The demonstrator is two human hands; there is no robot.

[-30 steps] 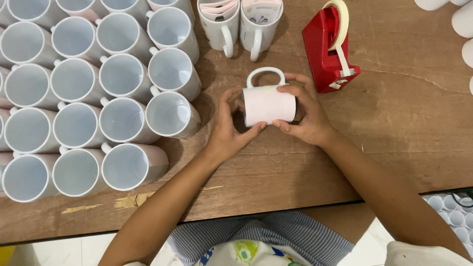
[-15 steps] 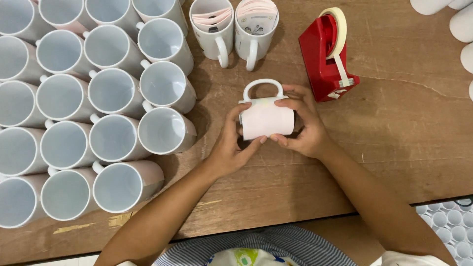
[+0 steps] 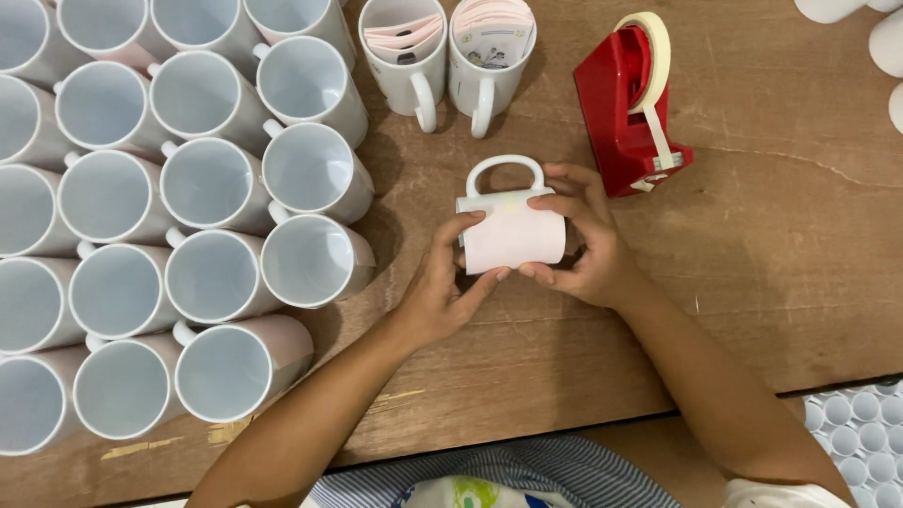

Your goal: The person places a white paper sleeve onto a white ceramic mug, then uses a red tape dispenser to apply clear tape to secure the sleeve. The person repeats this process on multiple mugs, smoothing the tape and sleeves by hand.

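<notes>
A white mug lies on its side on the wooden table, handle pointing away from me, with a pale pink sheet wrapped around its body. My left hand presses the sheet's left side with thumb and fingers. My right hand grips the mug from the right, fingers curled over its top and underside. A red tape dispenser with a roll of cream tape stands just beyond my right hand.
Several empty white mugs stand packed in rows across the left of the table. Two mugs holding folded pink sheets stand at the back middle. More white mugs sit at the top right corner. A tray of small white cups lies below the table's edge.
The view has shifted, so everything sits lower in frame. Both hands keep hold of the mug, and my fingers have moved slightly along the pink sheet.
</notes>
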